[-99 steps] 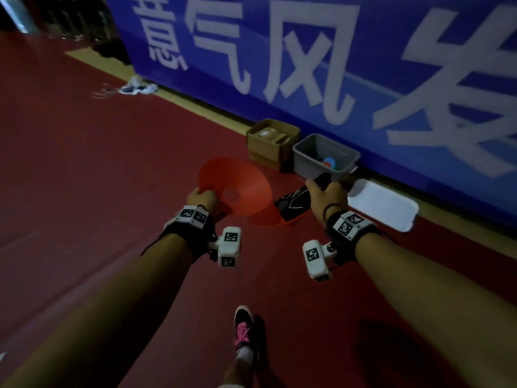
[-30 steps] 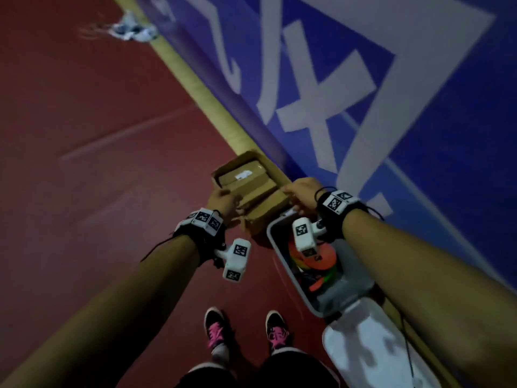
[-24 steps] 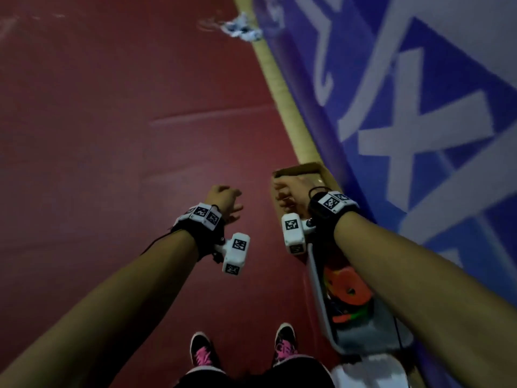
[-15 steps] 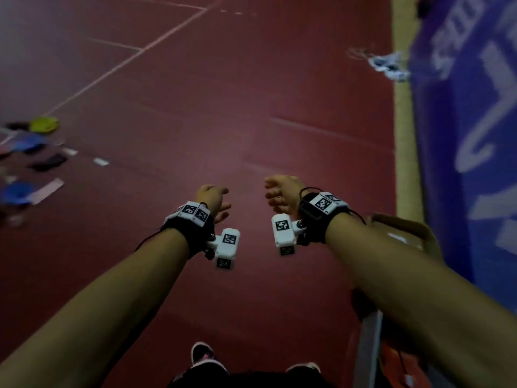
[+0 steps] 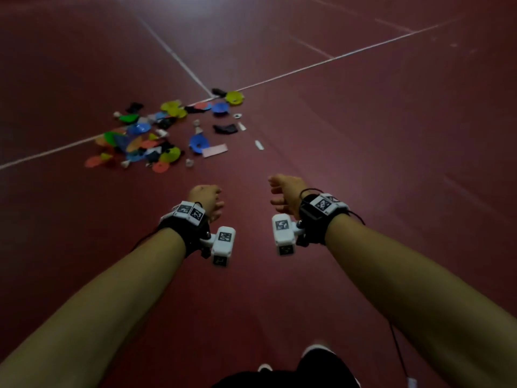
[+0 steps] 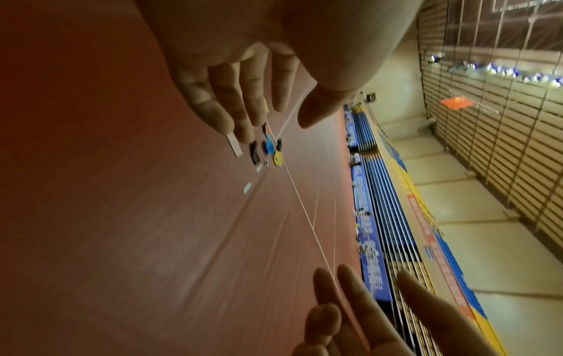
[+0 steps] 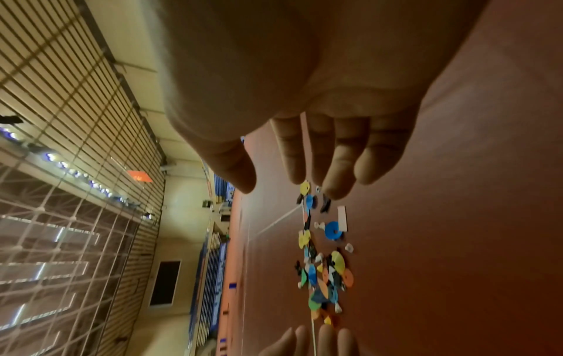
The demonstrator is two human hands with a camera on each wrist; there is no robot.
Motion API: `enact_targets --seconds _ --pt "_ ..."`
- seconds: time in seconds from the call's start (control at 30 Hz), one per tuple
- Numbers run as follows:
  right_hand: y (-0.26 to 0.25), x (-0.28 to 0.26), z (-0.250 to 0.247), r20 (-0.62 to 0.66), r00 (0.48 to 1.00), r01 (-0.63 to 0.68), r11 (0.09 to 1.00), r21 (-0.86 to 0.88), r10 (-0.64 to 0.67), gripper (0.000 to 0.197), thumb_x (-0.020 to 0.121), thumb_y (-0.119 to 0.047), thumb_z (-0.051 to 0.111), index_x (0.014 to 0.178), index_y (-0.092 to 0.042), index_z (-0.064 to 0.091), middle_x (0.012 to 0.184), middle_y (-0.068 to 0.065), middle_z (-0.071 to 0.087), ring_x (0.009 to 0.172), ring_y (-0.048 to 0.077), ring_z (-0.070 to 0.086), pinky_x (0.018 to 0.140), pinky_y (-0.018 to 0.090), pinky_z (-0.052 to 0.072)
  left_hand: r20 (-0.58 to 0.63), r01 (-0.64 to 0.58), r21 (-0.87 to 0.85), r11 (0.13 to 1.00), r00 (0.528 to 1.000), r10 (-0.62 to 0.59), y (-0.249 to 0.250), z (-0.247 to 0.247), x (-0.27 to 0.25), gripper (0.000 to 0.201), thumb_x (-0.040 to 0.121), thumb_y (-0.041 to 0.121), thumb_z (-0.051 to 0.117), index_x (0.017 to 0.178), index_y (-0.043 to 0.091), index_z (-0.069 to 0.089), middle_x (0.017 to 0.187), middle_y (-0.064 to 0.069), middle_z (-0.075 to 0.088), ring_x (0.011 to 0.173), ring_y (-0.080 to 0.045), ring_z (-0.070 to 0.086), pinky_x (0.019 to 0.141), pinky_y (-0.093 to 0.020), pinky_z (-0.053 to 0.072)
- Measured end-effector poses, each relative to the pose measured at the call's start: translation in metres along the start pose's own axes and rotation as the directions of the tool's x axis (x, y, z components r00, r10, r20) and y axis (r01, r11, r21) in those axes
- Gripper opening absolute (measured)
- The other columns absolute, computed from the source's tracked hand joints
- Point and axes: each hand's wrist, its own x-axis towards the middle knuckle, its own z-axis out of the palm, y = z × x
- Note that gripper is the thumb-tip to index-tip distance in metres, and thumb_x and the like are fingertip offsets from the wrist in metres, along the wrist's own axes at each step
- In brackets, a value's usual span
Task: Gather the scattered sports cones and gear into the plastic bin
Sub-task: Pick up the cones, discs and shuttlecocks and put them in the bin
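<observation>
A scattered pile of flat sports cones (image 5: 156,133) in blue, yellow, green and orange lies on the red floor, ahead and to the left. Black gear pieces (image 5: 225,128) are mixed in. A blue cone (image 5: 198,142) and a yellow cone (image 5: 234,97) sit at the pile's near and far right. My left hand (image 5: 205,201) and right hand (image 5: 282,196) hang in the air short of the pile, fingers loosely curled, holding nothing. The wrist views show the left hand (image 6: 243,101) and right hand (image 7: 320,156) empty, with the pile (image 7: 323,272) beyond. The bin is out of view.
White court lines (image 5: 179,56) cross the floor by the pile. A pale flat strip (image 5: 214,150) and small white bits (image 5: 259,144) lie at its near edge. Blue banners (image 6: 370,240) line the far wall. My shoe (image 5: 316,350) shows at the bottom.
The orange cone and black gear I carried are out of my hands. My view has swung from the bin and cardboard box at the blue wall round to the pile. Both hands are empty.
</observation>
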Motion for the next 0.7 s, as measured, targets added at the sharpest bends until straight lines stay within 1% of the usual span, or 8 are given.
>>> enact_targets --seconds 0.1,0.17,0.3,0.37,0.47,0.53,0.6,0.7 --pt "-0.022 0.050 0.052 0.083 0.997 0.005 0.999 -0.050 -0.001 0.026 0.089 -0.032 0.062 0.100 -0.009 0.063 0.088 0.003 0.061 0.062 0.019 0.057 0.054 0.027 0.043 -0.080 0.041 -0.028 0.999 0.996 -0.043 0.010 -0.037 0.050 0.015 0.095 0.018 0.051 0.106 0.015 0.061 0.089 -0.001 0.060 0.081 -0.018 0.062 0.059 -0.028 0.047" --pt "-0.033 0.087 0.084 0.135 0.991 0.004 0.996 -0.086 0.007 0.022 0.088 -0.031 0.063 0.093 -0.010 0.063 0.080 0.003 0.059 0.054 0.017 0.052 0.052 0.026 0.040 -0.116 0.067 -0.052 0.996 0.991 -0.073 0.015 -0.053 0.084 0.013 0.094 0.018 0.052 0.104 0.015 0.060 0.090 -0.001 0.060 0.085 -0.019 0.063 0.060 -0.029 0.048" --pt "-0.062 0.178 0.152 0.290 0.956 -0.031 0.998 -0.061 0.048 0.012 0.089 -0.022 0.059 0.083 -0.017 0.051 0.067 0.004 0.041 0.049 0.014 0.030 0.049 0.023 0.025 -0.181 0.069 -0.074 0.995 0.980 -0.082 0.046 -0.079 0.160 0.012 0.093 0.017 0.051 0.101 0.014 0.060 0.091 -0.002 0.060 0.081 -0.019 0.061 0.059 -0.028 0.046" --pt "-0.084 0.224 0.187 0.353 0.933 -0.052 0.996 -0.069 0.073 0.013 0.089 -0.019 0.058 0.079 -0.018 0.050 0.065 0.003 0.036 0.049 0.013 0.025 0.048 0.022 0.022 -0.219 0.069 -0.087 0.994 0.972 -0.087 0.073 -0.092 0.202 0.011 0.094 0.017 0.051 0.099 0.015 0.060 0.098 -0.002 0.061 0.088 -0.021 0.063 0.062 -0.029 0.047" --pt "-0.134 0.283 0.239 0.407 0.908 -0.052 0.991 -0.123 0.098 0.011 0.091 -0.016 0.057 0.080 -0.014 0.055 0.064 0.004 0.037 0.048 0.014 0.027 0.049 0.024 0.023 -0.269 0.060 -0.130 0.990 0.959 -0.094 0.124 -0.120 0.257 0.011 0.096 0.018 0.049 0.097 0.015 0.060 0.109 -0.004 0.062 0.100 -0.024 0.064 0.068 -0.031 0.049" --pt "-0.169 0.314 0.273 0.429 0.899 -0.016 0.986 -0.165 0.086 0.006 0.092 -0.017 0.057 0.089 -0.013 0.057 0.065 0.004 0.040 0.049 0.015 0.030 0.050 0.024 0.025 -0.296 0.045 -0.166 0.985 0.951 -0.093 0.153 -0.139 0.286 0.014 0.096 0.019 0.049 0.105 0.014 0.059 0.113 -0.005 0.063 0.099 -0.024 0.065 0.069 -0.031 0.049" --pt "-0.206 0.348 0.314 0.457 0.886 0.035 0.973 -0.230 0.076 0.009 0.093 -0.020 0.058 0.096 -0.012 0.057 0.067 0.004 0.045 0.050 0.016 0.036 0.050 0.025 0.029 -0.335 0.049 -0.230 0.972 0.934 -0.126 0.180 -0.161 0.320 0.015 0.097 0.020 0.049 0.107 0.015 0.059 0.111 -0.005 0.063 0.098 -0.023 0.065 0.070 -0.031 0.050" --pt "-0.243 0.385 0.367 0.532 0.843 0.067 0.963 -0.260 0.085 0.012 0.093 -0.023 0.060 0.089 -0.013 0.054 0.065 0.004 0.043 0.048 0.016 0.035 0.050 0.025 0.028 -0.362 0.047 -0.316 0.948 0.917 -0.166 0.209 -0.193 0.365 0.011 0.096 0.021 0.050 0.100 0.018 0.060 0.107 -0.003 0.064 0.096 -0.021 0.065 0.076 -0.033 0.050"
